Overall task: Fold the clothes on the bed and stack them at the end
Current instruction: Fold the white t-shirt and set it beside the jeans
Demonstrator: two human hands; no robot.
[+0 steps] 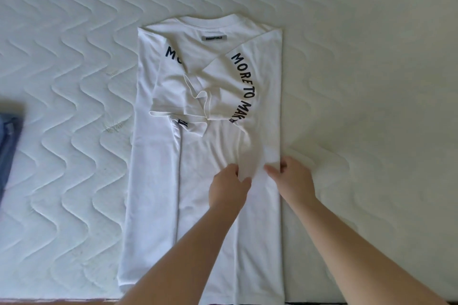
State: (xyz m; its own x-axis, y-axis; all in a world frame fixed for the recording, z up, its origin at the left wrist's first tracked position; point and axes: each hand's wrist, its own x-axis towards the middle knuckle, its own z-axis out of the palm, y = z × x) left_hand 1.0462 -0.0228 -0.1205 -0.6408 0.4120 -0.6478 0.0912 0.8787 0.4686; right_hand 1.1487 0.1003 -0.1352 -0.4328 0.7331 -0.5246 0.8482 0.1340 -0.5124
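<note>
At the bottom of the frame two bare forearms reach up and in from the lower edge toward the middle of a white shirt (158,181) that lies flat on the bed (371,57), its hem at the near edge and its collar toward the top of the frame. The left hand (229,190) sits just right of the shirt's centre line, its fingers curled round a raised ridge of cloth, so its grip is closed on the shirt. The right hand (295,178) lies at the shirt's right edge, thumb and fingers pinching the same lifted fold from the other side; its grip too is closed on the shirt. The cloth between the two hands is blurred. Both long sides of the shirt are folded inward, with a straight crease running up the left part. Farther up, the two sleeves are turned in and overlap untidily at the centre, with dark curved lettering showing on the folded panels. Beyond them a small grey label (214,38) sits just below the collar (208,20). The bed's quilted white cover with wavy stitching surrounds the shirt on all sides. At the left edge of the frame, well apart from the shirt, lies a piece of blue cloth (8,146), cut off by the frame.
</note>
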